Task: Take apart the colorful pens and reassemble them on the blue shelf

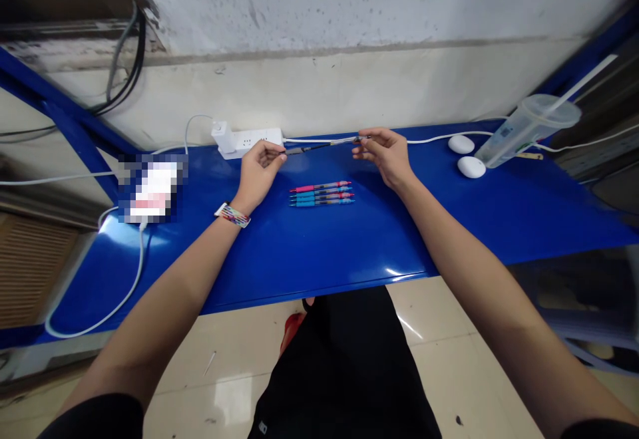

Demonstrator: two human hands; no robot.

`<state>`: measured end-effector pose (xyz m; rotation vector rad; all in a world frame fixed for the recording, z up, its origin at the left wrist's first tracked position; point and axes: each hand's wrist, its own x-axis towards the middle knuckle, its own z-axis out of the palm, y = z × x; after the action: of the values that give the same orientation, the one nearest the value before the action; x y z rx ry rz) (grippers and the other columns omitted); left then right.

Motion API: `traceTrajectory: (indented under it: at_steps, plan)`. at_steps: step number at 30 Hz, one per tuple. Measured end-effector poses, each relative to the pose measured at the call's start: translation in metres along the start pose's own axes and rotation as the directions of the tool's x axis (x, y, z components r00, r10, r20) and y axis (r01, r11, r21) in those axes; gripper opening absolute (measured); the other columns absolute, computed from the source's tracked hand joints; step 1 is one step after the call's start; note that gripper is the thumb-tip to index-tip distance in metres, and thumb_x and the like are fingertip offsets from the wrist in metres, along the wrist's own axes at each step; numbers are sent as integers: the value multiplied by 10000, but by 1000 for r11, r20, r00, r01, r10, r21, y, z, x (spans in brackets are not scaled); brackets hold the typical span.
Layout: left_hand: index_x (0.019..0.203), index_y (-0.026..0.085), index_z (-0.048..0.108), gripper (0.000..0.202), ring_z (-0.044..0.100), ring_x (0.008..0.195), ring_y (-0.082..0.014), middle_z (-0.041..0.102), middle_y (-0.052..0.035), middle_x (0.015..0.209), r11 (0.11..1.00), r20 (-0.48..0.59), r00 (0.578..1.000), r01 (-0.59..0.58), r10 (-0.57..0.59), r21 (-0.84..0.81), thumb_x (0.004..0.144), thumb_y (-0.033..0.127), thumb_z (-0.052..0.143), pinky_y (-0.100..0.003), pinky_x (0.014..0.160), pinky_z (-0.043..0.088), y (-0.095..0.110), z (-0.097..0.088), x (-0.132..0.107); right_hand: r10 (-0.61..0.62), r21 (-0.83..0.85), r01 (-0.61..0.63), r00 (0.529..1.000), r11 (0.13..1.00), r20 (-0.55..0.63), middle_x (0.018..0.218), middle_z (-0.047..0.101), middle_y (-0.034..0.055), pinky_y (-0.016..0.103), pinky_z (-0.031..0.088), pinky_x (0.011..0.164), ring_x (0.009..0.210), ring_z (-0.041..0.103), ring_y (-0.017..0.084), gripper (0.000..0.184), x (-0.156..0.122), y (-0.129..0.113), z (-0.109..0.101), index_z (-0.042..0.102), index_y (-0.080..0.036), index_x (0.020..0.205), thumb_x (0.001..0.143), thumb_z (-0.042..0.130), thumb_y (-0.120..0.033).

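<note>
Both my hands hold one dark pen (319, 147) level above the blue table (309, 246). My left hand (258, 171), with a colourful band at the wrist, pinches the pen's left end. My right hand (382, 153) pinches its right end with thumb and fingertips. Just below the pen, several pink and blue pens (322, 194) lie side by side on the table between my hands.
A white power strip (245, 141) with a charger sits at the back edge. A phone (152, 189) on a white cable lies at the left. Two white round objects (466, 155) and a tilted plastic cup with a straw (526, 128) are at the right.
</note>
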<state>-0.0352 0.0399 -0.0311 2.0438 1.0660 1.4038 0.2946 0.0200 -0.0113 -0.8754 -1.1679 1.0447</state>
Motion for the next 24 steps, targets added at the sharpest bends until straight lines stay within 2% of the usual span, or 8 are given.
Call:
traceTrajectory:
  at_steps: [4, 8, 18, 24]
  plan:
    - [1015, 226, 757, 151, 793, 994, -202, 821, -62, 1050, 976, -50, 991, 115, -127, -183, 889, 212, 839, -354, 940, 675, 1, -1, 2, -2, 1, 2, 1000, 1000, -7, 926, 833, 37, 353, 709, 781, 786, 802, 186, 408, 2, 2, -1, 812, -233, 1002, 749, 1012, -483]
    - [989, 226, 801, 171, 792, 926, -192, 831, -55, 991, 947, -83, 977, 165, -195, -276, 840, 214, 885, -360, 941, 677, 0, 0, 3, 14, 16, -14, 1000, 1000, 5, 925, 840, 36, 344, 707, 773, 765, 797, 174, 401, 2, 0, 0, 822, -229, 999, 741, 1019, -464]
    - [994, 215, 827, 178, 798, 892, -171, 835, -62, 967, 920, -106, 966, 185, -234, -346, 828, 210, 893, -311, 864, 681, -1, 1, 4, 37, 83, -36, 999, 996, -11, 910, 840, 27, 330, 695, 761, 734, 772, 154, 311, 2, 0, 0, 838, -234, 967, 741, 992, -383]
    - [978, 210, 841, 181, 798, 864, -161, 836, -57, 937, 912, -118, 964, 182, -240, -369, 807, 199, 901, -298, 850, 676, 1, 1, 4, 24, 51, -22, 999, 998, -33, 924, 838, 30, 340, 695, 772, 735, 766, 155, 303, 1, 1, 0, 829, -242, 988, 769, 973, -394]
